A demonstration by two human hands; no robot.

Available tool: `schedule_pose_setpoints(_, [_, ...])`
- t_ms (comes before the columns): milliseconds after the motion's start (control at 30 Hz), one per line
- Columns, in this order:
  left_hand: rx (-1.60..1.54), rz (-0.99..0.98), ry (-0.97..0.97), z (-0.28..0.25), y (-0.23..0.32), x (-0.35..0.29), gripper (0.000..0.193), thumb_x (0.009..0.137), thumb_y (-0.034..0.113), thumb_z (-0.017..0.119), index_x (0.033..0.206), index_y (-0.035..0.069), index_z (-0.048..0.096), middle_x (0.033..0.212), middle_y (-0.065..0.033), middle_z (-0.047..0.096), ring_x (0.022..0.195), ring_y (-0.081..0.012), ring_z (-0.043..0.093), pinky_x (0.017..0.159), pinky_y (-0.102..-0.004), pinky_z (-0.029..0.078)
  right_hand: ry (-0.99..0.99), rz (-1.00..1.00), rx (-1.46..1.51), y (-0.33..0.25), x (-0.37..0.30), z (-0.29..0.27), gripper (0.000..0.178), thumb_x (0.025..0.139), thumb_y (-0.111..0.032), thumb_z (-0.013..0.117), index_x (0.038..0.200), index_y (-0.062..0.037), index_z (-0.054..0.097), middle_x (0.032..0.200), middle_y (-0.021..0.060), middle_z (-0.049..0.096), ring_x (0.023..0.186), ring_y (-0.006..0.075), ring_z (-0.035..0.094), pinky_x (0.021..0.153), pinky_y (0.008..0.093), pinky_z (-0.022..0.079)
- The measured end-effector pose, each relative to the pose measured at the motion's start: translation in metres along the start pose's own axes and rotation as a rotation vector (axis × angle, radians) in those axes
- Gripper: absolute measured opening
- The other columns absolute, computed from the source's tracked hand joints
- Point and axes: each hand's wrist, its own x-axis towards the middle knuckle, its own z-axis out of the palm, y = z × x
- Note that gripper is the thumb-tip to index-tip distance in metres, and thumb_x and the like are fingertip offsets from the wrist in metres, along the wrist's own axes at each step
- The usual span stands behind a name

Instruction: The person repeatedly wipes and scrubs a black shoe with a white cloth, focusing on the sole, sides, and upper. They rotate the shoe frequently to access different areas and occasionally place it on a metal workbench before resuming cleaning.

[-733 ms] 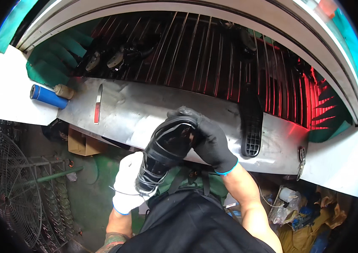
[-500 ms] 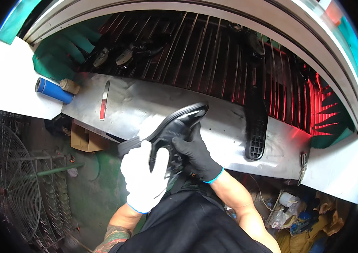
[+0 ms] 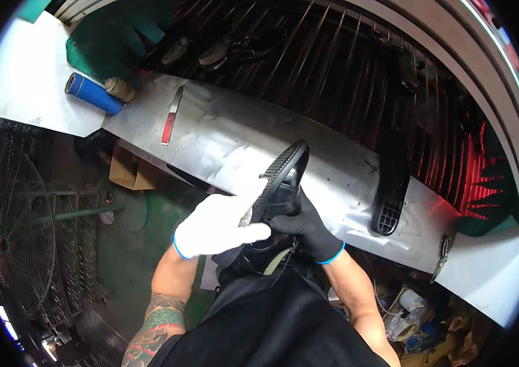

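Between my hands, close in front of my body, is a black shoe (image 3: 284, 194), toe pointing away from me and tilted so that the ridged sole faces left. My left hand (image 3: 218, 230), in a white glove, grips it from the sole side, thumb lying across toward the upper. Against the upper's right side is my right hand (image 3: 315, 227) in a black glove, its thumb pressed on the shoe and its other fingers mostly hidden. The shoe's opening, with a pale lining, faces my apron. A separate black outsole (image 3: 389, 211) lies on the metal ledge to the right.
On the metal ledge (image 3: 229, 122) lies a red-handled knife (image 3: 170, 122). A blue cylinder (image 3: 95, 93) and a tan roll (image 3: 120, 89) are at its left. Beyond runs a rod conveyor (image 3: 333, 67) carrying shoe parts, glowing red at right. Metal clippers (image 3: 441, 260) hang right; a fan (image 3: 11, 238) stands left.
The shoe has turned, its toe swinging from the right to straight away from me and its tread coming into view. My left hand moved from the heel to the sole's side. The view shifted.
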Motion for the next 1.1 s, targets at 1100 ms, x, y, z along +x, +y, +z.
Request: schedule_pose_setpoints(1100, [-0.821,-0.029,0.904,0.034,-0.050,0.124,0.041,0.104,0.015,0.058,0.140,-0.005,0.057,0.119,-0.0178,0.072,0.108,-0.0252,0.070,0.097,-0.0353,0.055,0.110,0.082,-1.025,-0.035,0.020,0.005,0.128,0.081,-0.040,0.084,0.166,-0.0024,-0.005,0.136,0.0296,0.063,0.117,0.0404,0.070,0.100,0.0426,0.054])
